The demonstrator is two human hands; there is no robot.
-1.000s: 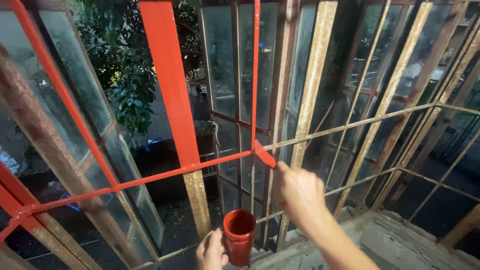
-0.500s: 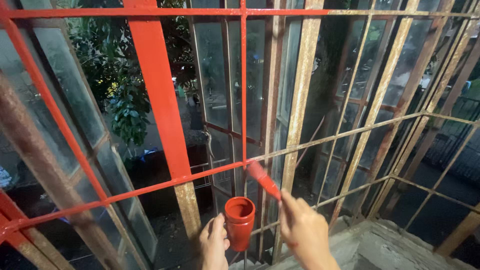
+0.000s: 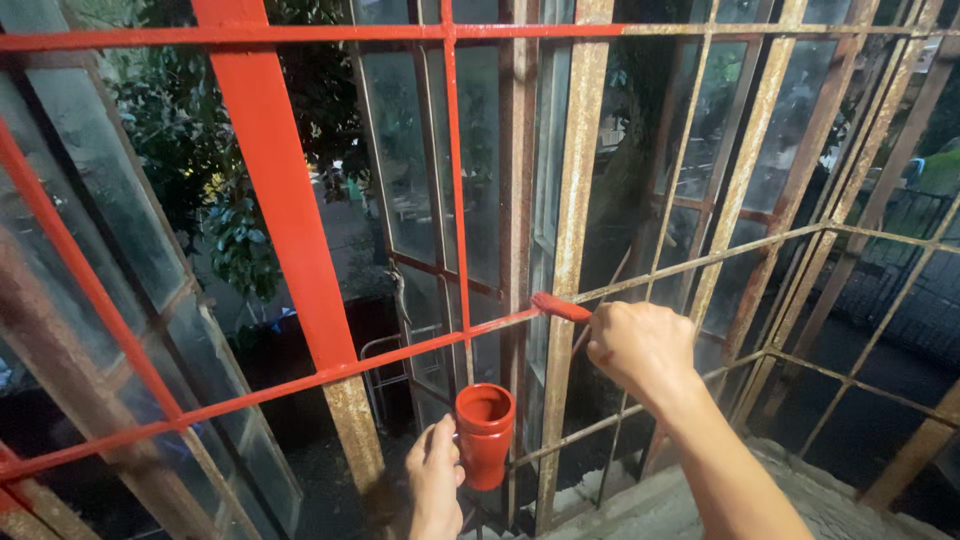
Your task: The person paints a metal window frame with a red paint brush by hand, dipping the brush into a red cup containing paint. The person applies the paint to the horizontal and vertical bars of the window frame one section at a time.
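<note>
R hand [image 3: 640, 345] grips a red paintbrush [image 3: 560, 306], bristles touching the horizontal bar [image 3: 420, 345] at the paint's edge, rusty bar beyond at 3 o'clock. L hand [image 3: 435, 480] at 6 o'clock, closed round a red paint cup [image 3: 485, 435] just under the bar.

Nighttime view out through a rusty window grille

Leafy tree [image 3: 230, 220] on the left of the frame, lit by a warm light behind it. Tall, grimy glass window panels [image 3: 430, 170] stand open in the middle. Rough concrete ledge [image 3: 840, 500] at lower right, dark ground [image 3: 330, 470] below, and a dark fence [image 3: 915, 270] far right.
</note>
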